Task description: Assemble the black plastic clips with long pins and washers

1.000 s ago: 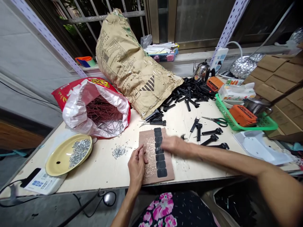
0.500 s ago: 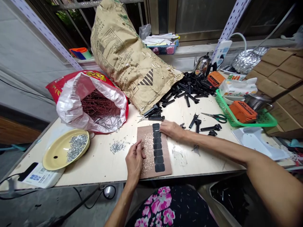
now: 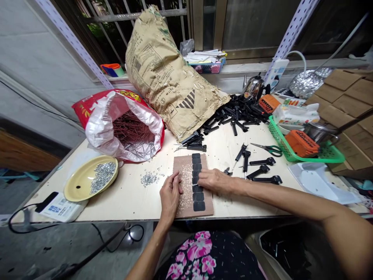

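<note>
A brown board [image 3: 186,198] lies at the table's near edge, with a column of black pads [image 3: 198,200] down its right side and fine silvery grit on its left. My left hand [image 3: 170,195] rests on the board's left part, fingers together and pinched at the grit. My right hand [image 3: 213,180] lies on the pad column at mid height, fingers curled down on the pads. What either hand holds is too small to make out.
A red and white bag of metal pins [image 3: 128,134], a yellow plate of small metal bits [image 3: 91,182] and a torn paper sack [image 3: 169,77] stand at left and back. Black plastic parts [image 3: 236,112], scissors [image 3: 266,148] and a green basket [image 3: 305,155] lie right.
My right hand has come back down the pad column from its top end to the middle. My left hand stays on the board's left side.
</note>
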A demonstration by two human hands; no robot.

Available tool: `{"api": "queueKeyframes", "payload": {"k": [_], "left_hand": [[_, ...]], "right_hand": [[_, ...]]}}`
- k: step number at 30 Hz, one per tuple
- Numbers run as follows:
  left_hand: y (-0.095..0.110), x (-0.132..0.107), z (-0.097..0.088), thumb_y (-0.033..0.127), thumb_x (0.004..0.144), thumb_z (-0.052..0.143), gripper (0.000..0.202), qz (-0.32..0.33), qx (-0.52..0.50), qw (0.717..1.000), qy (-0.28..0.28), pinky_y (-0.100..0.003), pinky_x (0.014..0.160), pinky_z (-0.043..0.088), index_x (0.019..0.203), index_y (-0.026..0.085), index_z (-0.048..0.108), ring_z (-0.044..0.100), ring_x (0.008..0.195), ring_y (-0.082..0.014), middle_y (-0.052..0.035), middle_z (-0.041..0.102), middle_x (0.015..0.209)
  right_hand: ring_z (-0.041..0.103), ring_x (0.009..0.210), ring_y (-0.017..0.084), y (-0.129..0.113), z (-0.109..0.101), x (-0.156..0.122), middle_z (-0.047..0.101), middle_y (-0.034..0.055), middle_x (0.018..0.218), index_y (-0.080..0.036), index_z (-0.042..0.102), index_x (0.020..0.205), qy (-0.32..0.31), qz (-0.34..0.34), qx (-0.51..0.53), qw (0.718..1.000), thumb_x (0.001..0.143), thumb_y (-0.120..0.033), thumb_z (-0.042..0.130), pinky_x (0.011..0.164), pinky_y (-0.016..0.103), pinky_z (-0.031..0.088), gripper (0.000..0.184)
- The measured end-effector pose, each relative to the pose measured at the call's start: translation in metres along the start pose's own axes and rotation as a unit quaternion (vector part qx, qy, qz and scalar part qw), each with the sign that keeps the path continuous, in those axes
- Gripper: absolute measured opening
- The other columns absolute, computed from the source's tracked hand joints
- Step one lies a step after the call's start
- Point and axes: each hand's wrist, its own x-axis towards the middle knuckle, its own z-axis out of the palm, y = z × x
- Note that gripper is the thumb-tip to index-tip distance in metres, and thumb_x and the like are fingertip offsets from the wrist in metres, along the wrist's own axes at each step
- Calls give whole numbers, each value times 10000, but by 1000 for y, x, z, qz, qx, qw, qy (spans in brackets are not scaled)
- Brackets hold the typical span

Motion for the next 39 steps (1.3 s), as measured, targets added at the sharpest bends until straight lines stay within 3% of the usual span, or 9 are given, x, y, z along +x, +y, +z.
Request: {"api": "queueKeyframes", "payload": {"k": [2, 5, 9, 16, 19, 23, 28, 33, 39], "left_hand": [[-1, 0, -1, 447, 866, 468, 427, 12, 11, 1000, 0, -279, 722, 455, 1143, 154, 607, 585, 618, -157, 29, 536, 531], [-1, -1, -2, 436, 877, 442, 430, 21, 21, 1000, 1, -293, 748, 456, 1159, 150, 597, 602, 666, -170, 33, 522, 516], [-1, -1, -3, 437, 877, 438, 432, 15, 22, 1000, 0, -288, 705, 461, 1152, 146, 597, 588, 609, -157, 25, 548, 538], [-2, -1, -6, 444, 857, 476, 415, 18, -18, 1000, 6, -277, 661, 459, 1109, 151, 628, 577, 571, -155, 23, 539, 530], [-1, -5, -4, 421, 861, 480, 381, 19, -28, 999, 3, -261, 605, 452, 1086, 159, 641, 525, 499, -123, 13, 565, 587], [1, -11, -11, 401, 873, 470, 337, 16, -40, 999, 9, -239, 550, 437, 1048, 175, 649, 505, 485, -101, 8, 562, 646], [-13, -4, -68, 399, 868, 475, 336, 22, 20, 989, 142, -244, 552, 442, 1066, 182, 640, 535, 535, -112, -6, 567, 733], [-48, 16, -125, 353, 873, 460, 336, 27, 172, 969, 173, -305, 673, 473, 1052, 135, 641, 583, 634, -152, -69, 584, 891], [-62, 46, -130, 258, 908, 391, 327, 60, 317, 938, 126, -314, 758, 447, 1090, 125, 627, 580, 846, -206, -94, 550, 919]], "right_hand": [[477, 715, 124, -1, 0, -1, 562, 29, 779, -137, 587, 792, -4, 4, 16, 1000, 944, -151, 394, 579, 221, 401, 246], [494, 676, 104, -5, 2, -2, 570, 33, 757, -116, 592, 789, 29, 96, 54, 993, 958, -165, 369, 578, 210, 432, 283], [520, 705, 109, -18, -3, -9, 592, 32, 767, -139, 612, 788, -15, 45, 82, 995, 950, -187, 396, 583, 208, 433, 274], [558, 736, 140, 7, -70, -48, 628, 19, 764, -212, 674, 763, -133, 189, -29, 972, 877, -272, 552, 552, 227, 333, 177], [548, 756, 148, 22, -83, -25, 632, 37, 808, -220, 687, 840, -90, 179, -79, 976, 908, -361, 506, 588, 242, 331, 239], [518, 850, 163, 41, -55, 55, 624, 56, 892, -198, 664, 925, -14, 165, -163, 973, 965, -323, 388, 669, 256, 344, 306], [486, 954, 215, 73, -5, 131, 616, 103, 974, -169, 650, 969, -81, 161, -257, 949, 931, -192, 428, 716, 298, 316, 226], [490, 955, 242, 92, 9, 137, 613, 132, 981, -156, 639, 976, -97, 140, -262, 950, 919, -197, 426, 768, 328, 300, 224], [524, 882, 223, 96, 16, 132, 630, 112, 935, -164, 607, 986, -108, 137, -275, 946, 904, -170, 422, 728, 305, 309, 203]]}}
